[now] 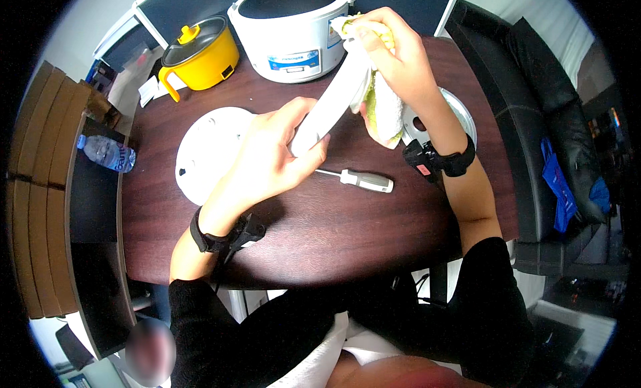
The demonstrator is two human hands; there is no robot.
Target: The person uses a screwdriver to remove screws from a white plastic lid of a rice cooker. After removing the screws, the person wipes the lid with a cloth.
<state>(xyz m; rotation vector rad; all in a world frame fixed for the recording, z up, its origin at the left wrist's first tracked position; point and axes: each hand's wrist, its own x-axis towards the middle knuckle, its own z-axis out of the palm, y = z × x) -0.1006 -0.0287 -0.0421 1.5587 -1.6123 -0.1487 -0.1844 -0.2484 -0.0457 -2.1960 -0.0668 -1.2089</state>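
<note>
My left hand point(257, 157) grips the lower end of a long, smooth white plastic piece point(334, 101), held tilted above the table. At its upper end, my right hand point(404, 57) is closed on a crumpled white and yellow-green cloth point(384, 114), which lies against the piece and hangs down beside it. Fingers and cloth hide that end. Below my hands, a screwdriver point(366, 181) with a grey and white handle rests on the table. Partly behind my left hand lies a round white cover point(207, 147). A round metallic plate point(461, 117) is partly hidden by my right forearm.
At the back stands a white rice cooker body point(287, 37) without a lid. To its left is a yellow electric pot point(210, 61) with a dark lid. A water bottle point(107, 153) lies beyond the table's left edge. A black sofa point(494, 74) stands on the right.
</note>
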